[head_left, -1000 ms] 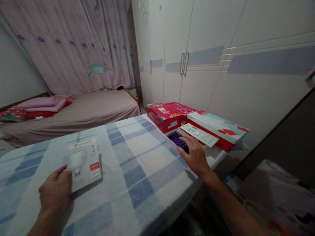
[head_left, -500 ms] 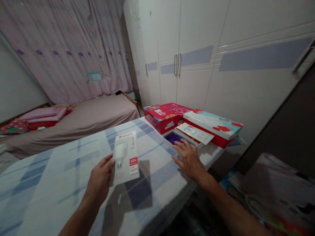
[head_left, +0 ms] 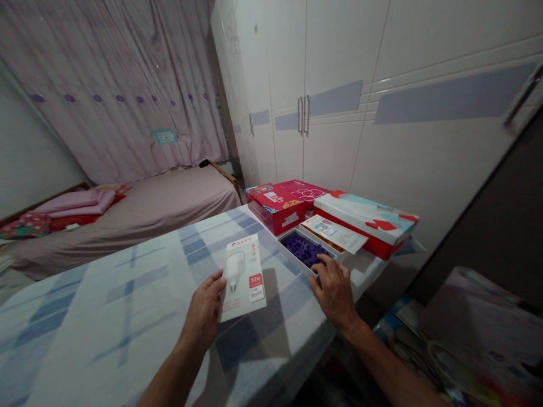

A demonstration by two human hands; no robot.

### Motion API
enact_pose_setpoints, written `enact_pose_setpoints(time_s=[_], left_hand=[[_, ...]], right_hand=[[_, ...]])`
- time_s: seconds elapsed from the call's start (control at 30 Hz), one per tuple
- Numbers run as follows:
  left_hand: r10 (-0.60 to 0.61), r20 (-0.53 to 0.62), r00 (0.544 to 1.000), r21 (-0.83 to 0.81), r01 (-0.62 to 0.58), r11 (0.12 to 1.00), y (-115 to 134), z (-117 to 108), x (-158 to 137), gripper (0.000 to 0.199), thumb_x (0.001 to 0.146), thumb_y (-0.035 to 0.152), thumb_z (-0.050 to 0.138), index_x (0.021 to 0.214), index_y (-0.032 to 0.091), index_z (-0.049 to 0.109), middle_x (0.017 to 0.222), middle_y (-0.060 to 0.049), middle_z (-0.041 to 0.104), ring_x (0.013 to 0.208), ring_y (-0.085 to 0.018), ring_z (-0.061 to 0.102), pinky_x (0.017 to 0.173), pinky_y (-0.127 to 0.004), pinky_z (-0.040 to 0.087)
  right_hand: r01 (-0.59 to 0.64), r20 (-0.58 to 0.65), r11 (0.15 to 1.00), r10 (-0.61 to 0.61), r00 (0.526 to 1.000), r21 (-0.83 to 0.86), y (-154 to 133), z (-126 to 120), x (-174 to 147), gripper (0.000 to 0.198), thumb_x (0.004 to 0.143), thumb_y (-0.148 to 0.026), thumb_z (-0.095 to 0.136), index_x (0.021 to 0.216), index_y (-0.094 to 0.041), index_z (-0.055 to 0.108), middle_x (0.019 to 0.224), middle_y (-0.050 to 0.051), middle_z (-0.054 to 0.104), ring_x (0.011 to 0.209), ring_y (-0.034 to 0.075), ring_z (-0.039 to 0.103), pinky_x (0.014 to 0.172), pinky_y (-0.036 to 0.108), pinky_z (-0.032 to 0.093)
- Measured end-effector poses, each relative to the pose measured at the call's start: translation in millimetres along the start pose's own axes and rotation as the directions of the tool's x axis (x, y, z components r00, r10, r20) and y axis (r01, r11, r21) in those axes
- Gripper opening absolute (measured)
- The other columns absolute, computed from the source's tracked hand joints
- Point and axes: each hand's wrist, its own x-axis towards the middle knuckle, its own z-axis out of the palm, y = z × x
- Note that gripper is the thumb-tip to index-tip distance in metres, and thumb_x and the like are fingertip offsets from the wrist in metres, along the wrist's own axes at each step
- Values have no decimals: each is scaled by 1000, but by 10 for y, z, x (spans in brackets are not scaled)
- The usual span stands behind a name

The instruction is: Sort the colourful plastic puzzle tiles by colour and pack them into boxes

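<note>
My left hand [head_left: 204,308] grips the left edge of a white light bulb package [head_left: 244,280], thumb on its front. A bulb picture and a red "32W" label show on the face, tilted towards me above the table. At the near right end of a shallow white box [head_left: 292,261], my right hand [head_left: 335,288] is closed over the rim, fingers on the inner side and thumb outside. Purple pieces [head_left: 303,249] with jagged outlines lie in that box. My right fingertips are partly hidden, so I cannot tell whether they touch a piece.
Behind the shallow box stand a red box [head_left: 276,210] and a red box with a patterned white lid [head_left: 367,215]. A printed white card [head_left: 335,233] lies between. A checked cloth covers the table [head_left: 106,316]. Beyond are a bed [head_left: 169,198] and a wardrobe [head_left: 331,152].
My left hand has carried the light bulb package to the right, nearer the shallow box. My right hand has drawn back to the box's near right end, uncovering more purple pieces.
</note>
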Motion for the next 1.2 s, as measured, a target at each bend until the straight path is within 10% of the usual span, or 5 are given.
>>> enact_pose_setpoints(time_s=[0.27, 0.6, 0.8, 1.03, 1.2], left_hand=[[54, 139, 989, -47, -48, 998, -108, 328, -33, 51, 71, 11, 59, 122, 14, 54, 81, -4, 70, 66, -13, 66, 61, -24, 55], [176, 267, 947, 79, -204, 976, -324, 1112, 128, 51, 64, 17, 61, 114, 11, 56, 73, -1, 64, 62, -13, 61, 57, -23, 48], [193, 141, 971, 139, -213, 967, -504, 1186, 94, 44, 63, 16, 56, 106, 15, 58, 97, -7, 65, 73, -14, 62, 62, -24, 48], [147, 252, 956, -64, -135, 989, -635, 1263, -44, 38, 69, 23, 53, 107, 18, 55, 97, -6, 67, 85, -18, 64, 77, -30, 50], [157, 215, 964, -64, -147, 987, -775, 1376, -3, 45, 77, 29, 48, 121, 19, 49, 112, -8, 64, 99, -19, 62, 84, -30, 49]], right_hand=[[-7, 19, 984, 4, 1000, 176, -277, -61, -118, 16, 87, -18, 51, 100, -21, 58, 124, 10, 55, 115, 25, 51, 92, 44, 40], [-254, -30, 757, 339, 940, 602, -46, -142, -60, 42, 91, -31, 38, 132, -21, 41, 137, 10, 45, 125, 23, 43, 106, 47, 35], [-406, 125, 598, 454, 882, 691, 17, -93, -131, 43, 89, -32, 37, 129, -19, 44, 135, 10, 48, 125, 23, 44, 108, 45, 33], [-482, 184, 432, 569, 802, 762, -48, -78, -64, 48, 87, -42, 42, 127, -17, 48, 134, 12, 51, 124, 25, 47, 106, 42, 36], [-443, 120, 505, 549, 827, 740, -51, -29, -77, 48, 88, -40, 43, 130, -17, 47, 134, 13, 51, 122, 26, 48, 103, 45, 39]])
